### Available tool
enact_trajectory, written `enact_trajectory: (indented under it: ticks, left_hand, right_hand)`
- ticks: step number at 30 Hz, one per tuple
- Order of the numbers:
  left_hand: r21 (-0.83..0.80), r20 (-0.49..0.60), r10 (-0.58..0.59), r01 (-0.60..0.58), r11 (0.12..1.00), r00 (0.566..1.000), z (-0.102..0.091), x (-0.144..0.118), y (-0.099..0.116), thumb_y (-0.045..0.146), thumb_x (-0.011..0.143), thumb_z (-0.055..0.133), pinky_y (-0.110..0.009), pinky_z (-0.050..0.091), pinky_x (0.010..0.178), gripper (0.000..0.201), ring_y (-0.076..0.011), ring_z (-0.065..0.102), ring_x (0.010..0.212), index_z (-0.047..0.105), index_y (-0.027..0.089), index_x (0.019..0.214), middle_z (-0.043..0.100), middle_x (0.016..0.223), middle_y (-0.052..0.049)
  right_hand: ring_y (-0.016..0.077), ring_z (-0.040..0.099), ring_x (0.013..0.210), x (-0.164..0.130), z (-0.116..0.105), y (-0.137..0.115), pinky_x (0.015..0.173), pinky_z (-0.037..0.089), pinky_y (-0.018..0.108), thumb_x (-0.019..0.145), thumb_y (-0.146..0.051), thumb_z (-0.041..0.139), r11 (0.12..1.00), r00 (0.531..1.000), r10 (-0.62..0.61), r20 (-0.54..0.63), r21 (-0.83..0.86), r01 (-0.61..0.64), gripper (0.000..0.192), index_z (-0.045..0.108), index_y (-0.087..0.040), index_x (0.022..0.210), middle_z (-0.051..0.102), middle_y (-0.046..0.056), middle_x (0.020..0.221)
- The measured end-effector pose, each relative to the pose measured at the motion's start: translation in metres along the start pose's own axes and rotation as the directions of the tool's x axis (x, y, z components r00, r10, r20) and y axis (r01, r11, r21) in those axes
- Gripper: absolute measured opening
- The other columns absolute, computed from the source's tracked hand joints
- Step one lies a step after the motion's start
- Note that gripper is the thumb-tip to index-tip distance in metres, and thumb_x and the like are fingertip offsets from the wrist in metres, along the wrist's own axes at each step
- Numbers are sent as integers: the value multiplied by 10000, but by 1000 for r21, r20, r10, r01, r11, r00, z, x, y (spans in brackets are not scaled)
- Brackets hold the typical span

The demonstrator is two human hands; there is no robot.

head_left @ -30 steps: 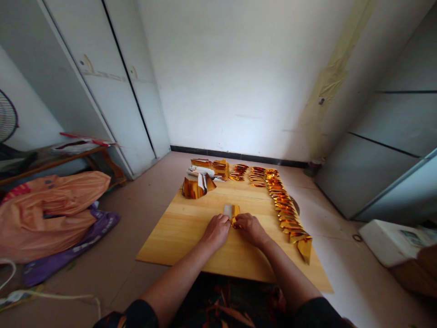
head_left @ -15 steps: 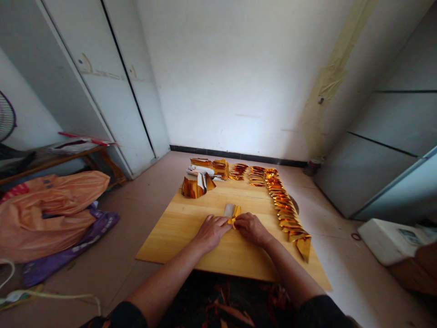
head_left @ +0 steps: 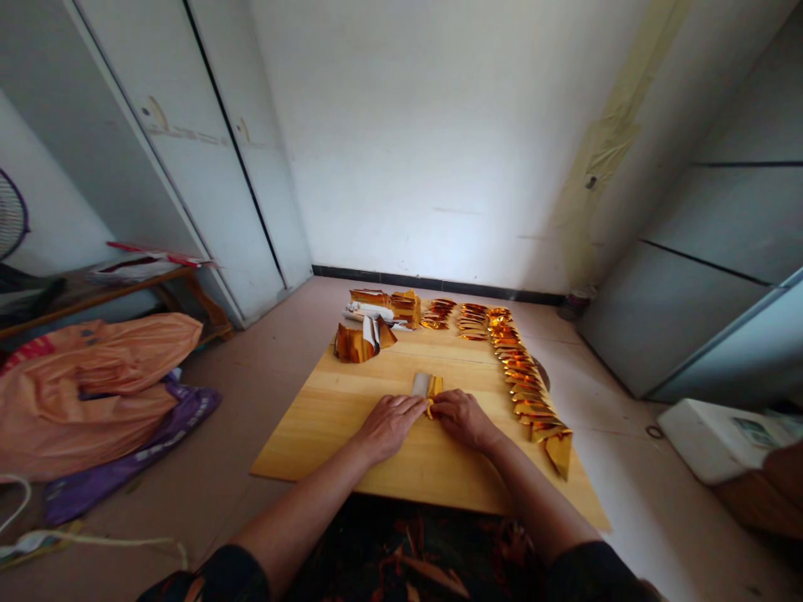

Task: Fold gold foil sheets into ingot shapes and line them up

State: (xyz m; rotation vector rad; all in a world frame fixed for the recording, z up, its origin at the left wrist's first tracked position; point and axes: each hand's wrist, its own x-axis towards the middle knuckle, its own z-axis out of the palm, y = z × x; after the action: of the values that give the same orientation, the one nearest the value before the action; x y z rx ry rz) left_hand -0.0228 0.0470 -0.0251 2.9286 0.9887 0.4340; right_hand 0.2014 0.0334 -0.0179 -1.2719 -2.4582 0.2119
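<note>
A small piece of gold foil paper [head_left: 435,386], partly folded and with a pale greyish side [head_left: 421,385] to its left, lies on the wooden board [head_left: 314,435] in front of me. My left hand [head_left: 390,425] has its fingers pressed together on the paper's near left edge. From the other side my right hand [head_left: 465,418] pinches the same near end between thumb and fingers. The fingertips cover the fold itself. Down the board's right side runs a long row of folded gold foil pieces [head_left: 520,376].
Shorter rows of folded foil [head_left: 437,313] stand at the back. Stacks of gold sheets [head_left: 355,343] and white paper [head_left: 370,312] sit at the back left. An orange bag [head_left: 125,359] lies on the floor to the left; a white box [head_left: 715,439] stands to the right.
My left fingers have shifted slightly and lie closer together over the paper's near end. Less of the gold fold shows between the hands. The rows and stacks have not moved.
</note>
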Motion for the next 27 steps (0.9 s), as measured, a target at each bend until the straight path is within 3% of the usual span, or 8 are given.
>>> enact_trajectory:
  ticks: [6, 20, 27]
  left_hand:
    - [4, 27, 11, -11, 1000, 1000, -11, -2, 4, 359, 888, 479, -380, 363, 1008, 482, -211, 451, 1196, 398, 253, 1351, 489, 1353, -48]
    - [-3, 49, 53, -53, 999, 997, -9, -4, -4, 342, 851, 544, -375, 349, 1011, 497, -218, 436, 1215, 431, 261, 1327, 473, 1377, -36]
    - [-9, 64, 30, -29, 1000, 997, -11, -5, -4, 375, 857, 530, -398, 324, 1006, 492, -223, 408, 1241, 425, 285, 1330, 473, 1383, -24]
  right_hand:
    - [173, 541, 991, 0, -3, -3, 862, 400, 313, 856, -177, 524, 1000, 1000, 17, 2, -4, -17, 206, 678, -266, 960, 642, 29, 1073]
    - [174, 547, 977, 0, -6, -2, 852, 415, 312, 854, -168, 492, 1000, 1000, 4, 21, -6, -4, 233, 684, -258, 950, 640, 38, 1071]
    - [178, 533, 1025, -7, -7, 1, 890, 404, 327, 870, -170, 489, 995, 995, -100, 11, 3, 100, 296, 653, -283, 1089, 620, 55, 1118]
